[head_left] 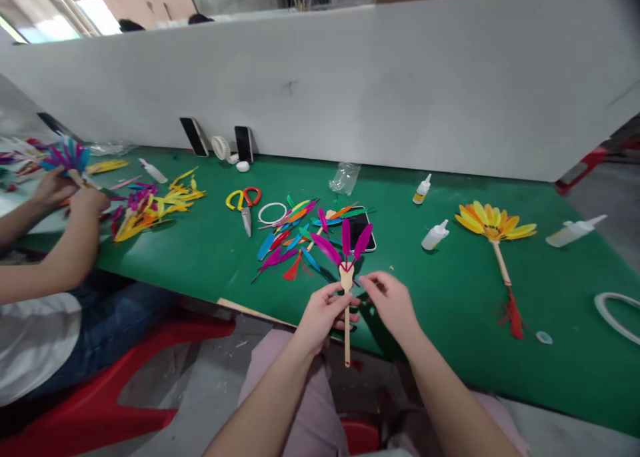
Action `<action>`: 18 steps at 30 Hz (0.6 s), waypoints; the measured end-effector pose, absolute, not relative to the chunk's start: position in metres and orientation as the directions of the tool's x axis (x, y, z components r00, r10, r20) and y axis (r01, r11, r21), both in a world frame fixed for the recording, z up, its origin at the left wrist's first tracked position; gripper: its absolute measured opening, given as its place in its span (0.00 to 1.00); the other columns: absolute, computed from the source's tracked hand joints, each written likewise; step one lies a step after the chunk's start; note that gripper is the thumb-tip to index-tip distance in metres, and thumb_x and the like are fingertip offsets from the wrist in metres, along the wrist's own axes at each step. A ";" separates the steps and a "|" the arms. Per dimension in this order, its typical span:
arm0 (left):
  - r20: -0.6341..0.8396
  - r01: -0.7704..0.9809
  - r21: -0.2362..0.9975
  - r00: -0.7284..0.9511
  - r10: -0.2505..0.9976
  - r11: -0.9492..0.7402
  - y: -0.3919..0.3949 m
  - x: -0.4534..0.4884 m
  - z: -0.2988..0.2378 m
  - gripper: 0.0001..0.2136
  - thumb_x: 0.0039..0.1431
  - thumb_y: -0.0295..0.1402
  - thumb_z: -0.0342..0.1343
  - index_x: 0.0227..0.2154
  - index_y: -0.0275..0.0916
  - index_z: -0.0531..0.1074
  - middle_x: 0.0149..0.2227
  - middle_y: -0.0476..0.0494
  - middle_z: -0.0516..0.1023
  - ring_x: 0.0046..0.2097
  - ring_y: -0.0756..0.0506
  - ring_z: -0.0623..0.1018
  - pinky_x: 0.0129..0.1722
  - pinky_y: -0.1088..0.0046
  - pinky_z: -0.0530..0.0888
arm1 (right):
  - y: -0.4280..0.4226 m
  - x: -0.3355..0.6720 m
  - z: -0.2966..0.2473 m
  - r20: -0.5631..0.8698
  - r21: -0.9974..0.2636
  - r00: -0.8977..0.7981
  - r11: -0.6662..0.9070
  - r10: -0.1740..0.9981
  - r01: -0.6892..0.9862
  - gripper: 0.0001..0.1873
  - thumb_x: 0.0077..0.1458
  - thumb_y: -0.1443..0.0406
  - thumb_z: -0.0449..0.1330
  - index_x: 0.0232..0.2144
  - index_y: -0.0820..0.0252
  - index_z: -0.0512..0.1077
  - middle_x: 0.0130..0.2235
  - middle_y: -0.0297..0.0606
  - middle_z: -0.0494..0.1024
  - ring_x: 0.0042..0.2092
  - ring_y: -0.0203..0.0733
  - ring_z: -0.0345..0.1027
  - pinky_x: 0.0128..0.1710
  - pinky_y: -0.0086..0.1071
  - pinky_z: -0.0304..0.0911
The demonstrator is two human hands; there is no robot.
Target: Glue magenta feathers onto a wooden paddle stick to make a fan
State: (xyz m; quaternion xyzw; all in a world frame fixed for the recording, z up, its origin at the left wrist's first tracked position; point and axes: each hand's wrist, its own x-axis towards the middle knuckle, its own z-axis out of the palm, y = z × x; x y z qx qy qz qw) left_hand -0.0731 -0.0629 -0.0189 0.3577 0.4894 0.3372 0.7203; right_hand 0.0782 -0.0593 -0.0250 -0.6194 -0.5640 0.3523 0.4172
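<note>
Gripping a wooden handle [347,329], my left hand [321,315] risks crooked magenta feathers [346,238] if my right hand [392,303], hold unclear, slips.

A white ring [600,306] is cut off at right, and magenta feathers [363,241] partly cover a phone [356,226].

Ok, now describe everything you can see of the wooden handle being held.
The slim, pale handle looks wooden, with a wider, notched head and a reddish spot at its lower end. Three magenta feathers fan from the head. It's held head uppermost in view, at the table, in the grip of the left hand; the right hand is near.
</note>
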 end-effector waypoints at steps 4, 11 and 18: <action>-0.465 -0.145 0.844 0.282 0.839 0.517 -0.068 -0.086 -0.014 0.21 0.45 0.40 0.59 0.41 0.35 0.67 0.31 0.40 0.76 0.25 0.49 0.76 0.22 0.77 0.72 | -0.024 0.105 -0.009 0.353 -0.763 0.238 0.132 0.905 0.633 0.21 0.52 0.56 0.51 0.47 0.56 0.65 0.53 0.46 0.62 0.27 0.33 0.65 0.31 0.33 0.63; -0.468 -0.144 0.847 0.256 0.846 0.512 -0.074 -0.101 -0.012 0.20 0.46 0.40 0.59 0.42 0.35 0.67 0.30 0.40 0.76 0.26 0.49 0.76 0.20 0.79 0.71 | 0.018 0.126 -0.013 0.172 -0.489 -0.077 0.153 0.982 0.859 0.16 0.55 0.59 0.46 0.39 0.56 0.71 0.31 0.38 0.76 0.26 0.39 0.67 0.30 0.32 0.59; -0.423 -0.172 0.872 0.205 0.883 0.458 -0.066 -0.108 -0.013 0.19 0.47 0.39 0.58 0.40 0.35 0.67 0.30 0.42 0.76 0.25 0.50 0.75 0.21 0.78 0.72 | -0.093 0.162 -0.039 -0.056 -0.499 -0.159 0.110 0.986 0.859 0.16 0.55 0.56 0.46 0.32 0.52 0.71 0.34 0.36 0.77 0.35 0.44 0.71 0.34 0.34 0.63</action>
